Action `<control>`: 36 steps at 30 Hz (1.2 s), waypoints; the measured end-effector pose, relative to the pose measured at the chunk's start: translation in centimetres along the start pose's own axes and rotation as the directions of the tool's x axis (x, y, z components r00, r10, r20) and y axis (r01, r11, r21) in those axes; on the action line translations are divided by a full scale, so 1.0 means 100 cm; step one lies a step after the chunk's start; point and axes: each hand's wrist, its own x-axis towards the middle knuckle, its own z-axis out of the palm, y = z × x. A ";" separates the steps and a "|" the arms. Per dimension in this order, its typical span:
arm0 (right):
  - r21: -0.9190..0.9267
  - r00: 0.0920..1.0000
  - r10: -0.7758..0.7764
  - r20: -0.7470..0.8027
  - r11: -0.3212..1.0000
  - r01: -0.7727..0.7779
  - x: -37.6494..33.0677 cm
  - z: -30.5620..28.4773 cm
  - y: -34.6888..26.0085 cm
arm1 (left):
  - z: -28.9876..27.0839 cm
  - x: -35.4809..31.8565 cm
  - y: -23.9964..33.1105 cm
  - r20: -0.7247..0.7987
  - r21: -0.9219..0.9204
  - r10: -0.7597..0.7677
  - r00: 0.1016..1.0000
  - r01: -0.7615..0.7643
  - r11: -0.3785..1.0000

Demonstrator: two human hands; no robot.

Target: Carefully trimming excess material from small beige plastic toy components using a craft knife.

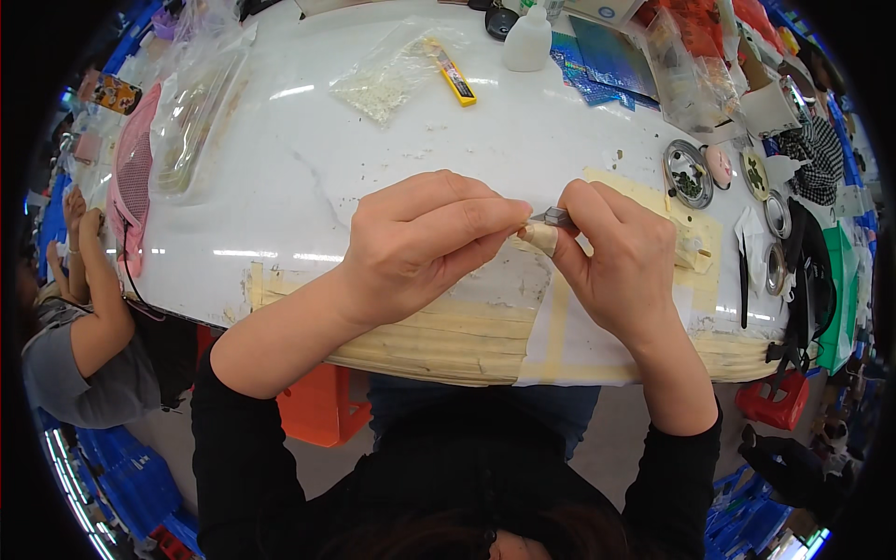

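Note:
Above the table's front edge, my two hands meet at the fingertips. My left hand (pixel 434 233) is closed in a pinch, and whatever sits between its fingertips is too small to make out. In my right hand (pixel 621 247), closed as well, a short grey metal blade (pixel 556 217) shows between the fingers, pointing at the left fingertips. Pale tape (pixel 539 237) wraps the tip of my right thumb. Under the right hand lies a white sheet (pixel 583 341) on the taped table edge.
A yellow cutter-shaped item (pixel 455 77) lies beside a clear bag of small pale pieces (pixel 378 89). A white bottle (pixel 528 42) stands at the back. At right are a metal dish of dark green bits (pixel 689 175) and black tweezers (pixel 743 280). Another person (pixel 89 345) sits at left.

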 end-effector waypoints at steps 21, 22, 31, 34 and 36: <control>0.034 0.999 -0.038 0.016 0.999 0.038 0.000 -0.002 0.001 | -0.001 -0.001 0.001 0.011 -0.006 0.000 1.000 0.000 1.000; 0.034 0.999 -0.038 0.019 0.999 0.037 0.000 -0.003 0.001 | -0.001 -0.001 0.001 0.009 -0.005 0.003 1.000 -0.003 1.000; 0.008 0.998 -0.051 0.027 0.999 0.051 -0.001 -0.003 0.000 | -0.002 0.000 0.001 0.015 0.007 0.009 1.000 -0.009 1.000; -0.025 0.998 -0.062 0.010 0.998 0.062 0.000 -0.003 0.000 | -0.002 -0.001 0.001 0.013 -0.003 0.002 1.000 -0.002 1.000; -0.012 0.999 -0.050 -0.009 0.999 0.050 0.000 -0.002 0.001 | -0.002 -0.001 0.001 0.009 -0.006 0.001 1.000 -0.001 1.000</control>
